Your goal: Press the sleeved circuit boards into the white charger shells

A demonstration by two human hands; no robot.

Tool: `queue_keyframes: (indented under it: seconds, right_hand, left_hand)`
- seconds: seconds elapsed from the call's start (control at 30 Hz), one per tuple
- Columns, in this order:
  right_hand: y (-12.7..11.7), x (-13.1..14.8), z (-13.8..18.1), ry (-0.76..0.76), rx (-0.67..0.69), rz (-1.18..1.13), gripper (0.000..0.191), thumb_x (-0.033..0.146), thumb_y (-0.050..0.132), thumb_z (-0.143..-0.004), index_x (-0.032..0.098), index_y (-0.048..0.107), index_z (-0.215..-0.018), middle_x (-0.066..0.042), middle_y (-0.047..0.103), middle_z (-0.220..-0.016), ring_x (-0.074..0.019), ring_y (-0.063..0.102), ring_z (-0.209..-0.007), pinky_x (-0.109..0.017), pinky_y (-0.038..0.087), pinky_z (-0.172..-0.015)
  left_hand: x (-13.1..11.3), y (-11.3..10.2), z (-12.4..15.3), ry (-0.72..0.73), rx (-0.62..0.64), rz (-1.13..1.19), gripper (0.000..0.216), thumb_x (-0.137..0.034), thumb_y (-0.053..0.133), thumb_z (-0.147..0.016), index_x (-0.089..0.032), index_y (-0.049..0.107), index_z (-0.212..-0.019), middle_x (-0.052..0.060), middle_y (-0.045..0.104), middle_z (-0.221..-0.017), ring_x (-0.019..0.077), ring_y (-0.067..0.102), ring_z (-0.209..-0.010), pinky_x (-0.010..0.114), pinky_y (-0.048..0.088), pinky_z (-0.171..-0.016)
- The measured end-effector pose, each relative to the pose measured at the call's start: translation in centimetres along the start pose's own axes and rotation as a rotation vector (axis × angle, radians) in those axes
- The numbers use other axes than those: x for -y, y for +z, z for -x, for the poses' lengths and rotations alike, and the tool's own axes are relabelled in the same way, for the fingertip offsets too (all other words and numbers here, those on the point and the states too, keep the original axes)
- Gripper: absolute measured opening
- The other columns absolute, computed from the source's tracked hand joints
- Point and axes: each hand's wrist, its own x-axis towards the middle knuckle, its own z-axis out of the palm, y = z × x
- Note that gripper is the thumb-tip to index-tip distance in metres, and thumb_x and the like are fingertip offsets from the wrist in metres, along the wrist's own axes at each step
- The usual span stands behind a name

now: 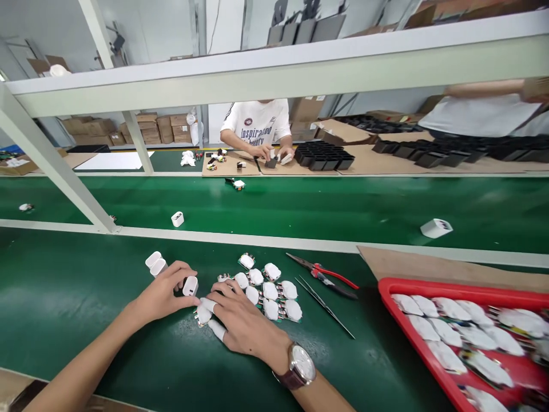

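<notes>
White charger shell (190, 285), one piece, held at the left hand (165, 296) on the green surface (64, 303), just left of the cluster of white-capped circuit parts (270, 292).

Left hand: fingers closed around the shell, which stands roughly upright with its open end seemingly toward the cluster. Right hand (242, 320): flat on the surface just right of the shell, fingers together, white cots on the fingertips (209, 304), pinching one small white-capped part (202, 315) at the near-left edge of the cluster; the part lies just below and right of the shell, nearly touching it, so the right hand is the nearer to that part and the left to the shell. Two spare shells (155, 263) lie beyond the left hand, left of the cluster. Red-handled pliers (326, 277) and tweezers (323, 305) lie right of the cluster; a red tray (386, 286) of similar parts lies further right.
</notes>
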Motion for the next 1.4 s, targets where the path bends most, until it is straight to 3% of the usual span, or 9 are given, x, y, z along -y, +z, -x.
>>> queue_keyframes:
  seconds: [0.1, 0.27, 0.47, 0.57, 0.67, 0.8, 0.93, 1.07, 1.4]
  right_hand:
    - [0.1, 0.0, -0.1, -0.015, -0.006, -0.003, 0.023, 0.011, 0.062, -0.092, 0.021, 0.066, -0.112, -0.009, 0.071, -0.117, -0.0287, 0.058, -0.117, -0.055, 0.047, -0.111]
    - [-0.4, 0.0, -0.2, 0.029, -0.071, -0.046, 0.024, 0.007, 0.06, -0.092, 0.02, 0.063, -0.112, -0.009, 0.068, -0.114, -0.0286, 0.058, -0.112, -0.052, 0.055, -0.1]
    - [-1.4, -0.7, -0.2, 0.133, -0.262, -0.091, 0.037, 0.008, 0.057, -0.097, 0.019, 0.055, -0.133, -0.014, 0.063, -0.124, -0.0303, 0.056, -0.118, -0.051, 0.056, -0.097]
    - [-1.0, -0.9, -0.1, 0.13, -0.303, -0.056, 0.039, 0.006, 0.059, -0.096, 0.019, 0.057, -0.133, -0.015, 0.062, -0.124, -0.0311, 0.056, -0.116, -0.053, 0.056, -0.096]
    - [-0.6, -0.8, -0.1, 0.137, -0.365, -0.05, 0.043, 0.005, 0.06, -0.094, 0.021, 0.057, -0.134, -0.014, 0.062, -0.122, -0.0304, 0.058, -0.113, -0.051, 0.057, -0.093]
    - [-0.5, -0.4, -0.4, 0.163, -0.435, -0.085, 0.052, 0.006, 0.062, -0.094, 0.022, 0.052, -0.142, -0.013, 0.064, -0.121, -0.0289, 0.06, -0.11, -0.049, 0.058, -0.09]
    - [-0.8, 0.0, -0.5, 0.153, -0.498, -0.093, 0.053, 0.006, 0.063, -0.094, 0.02, 0.05, -0.143, -0.013, 0.066, -0.121, -0.0286, 0.062, -0.11, -0.049, 0.058, -0.091]
    - [-0.6, 0.7, -0.8, 0.108, -0.486, -0.158, 0.05, 0.007, 0.064, -0.093, 0.019, 0.053, -0.14, -0.013, 0.066, -0.119, -0.0275, 0.062, -0.109, -0.049, 0.059, -0.093]
    - [0.6, 1.4, -1.0, 0.064, -0.428, -0.065, 0.047, 0.007, 0.063, -0.095, 0.017, 0.053, -0.139, -0.014, 0.07, -0.121, -0.0284, 0.065, -0.109, -0.051, 0.06, -0.096]
  left_hand:
    - [1.1, 0.7, 1.1, -0.001, -0.023, 0.102, 0.073, -0.038, 0.086, -0.088, -0.032, 0.05, -0.151, 0.012, 0.058, -0.142, 0.0188, 0.066, -0.092, 0.037, 0.063, -0.085]
    - [1.9, 2.8, 2.0, 0.004, -0.025, 0.125, 0.066, -0.022, 0.067, -0.1, -0.033, 0.039, -0.159, 0.012, 0.058, -0.146, 0.0285, 0.06, -0.131, 0.048, 0.056, -0.109]
    - [1.7, 4.1, 2.2, -0.075, -0.151, 0.048, 0.092, -0.05, 0.096, -0.072, -0.029, 0.05, -0.149, 0.01, 0.061, -0.125, 0.0325, 0.066, -0.116, 0.048, 0.062, -0.096]
    - [1.3, 2.5, 2.3, -0.07, -0.047, 0.088, 0.102, -0.041, 0.098, -0.07, -0.032, 0.044, -0.156, 0.013, 0.053, -0.144, 0.0344, 0.059, -0.13, 0.049, 0.058, -0.106]
    - [0.7, 0.9, 2.1, -0.077, 0.155, 0.223, 0.091, -0.021, 0.086, -0.084, -0.037, 0.039, -0.161, 0.011, 0.048, -0.156, 0.0248, 0.065, -0.116, 0.039, 0.061, -0.098]
    - [0.0, 1.0, 1.6, 0.013, 0.315, 0.362, 0.055, -0.014, 0.072, -0.094, -0.033, 0.062, -0.144, 0.006, 0.067, -0.132, 0.0201, 0.069, -0.103, 0.029, 0.06, -0.084]
    - [-0.1, 2.8, 1.6, 0.075, 0.111, 0.249, 0.044, -0.011, 0.065, -0.094, -0.026, 0.066, -0.135, 0.006, 0.065, -0.111, 0.0195, 0.069, -0.095, 0.03, 0.059, -0.079]
    - [0.7, 4.2, 2.0, 0.114, -0.136, 0.083, 0.054, -0.012, 0.059, -0.098, -0.026, 0.051, -0.149, 0.012, 0.061, -0.13, 0.0228, 0.07, -0.11, 0.032, 0.061, -0.086]
    - [0.6, 4.6, 1.8, 0.219, -0.282, -0.253, 0.037, -0.04, 0.064, -0.104, -0.019, 0.056, -0.133, 0.01, 0.066, -0.113, 0.0204, 0.074, -0.085, 0.031, 0.063, -0.07]
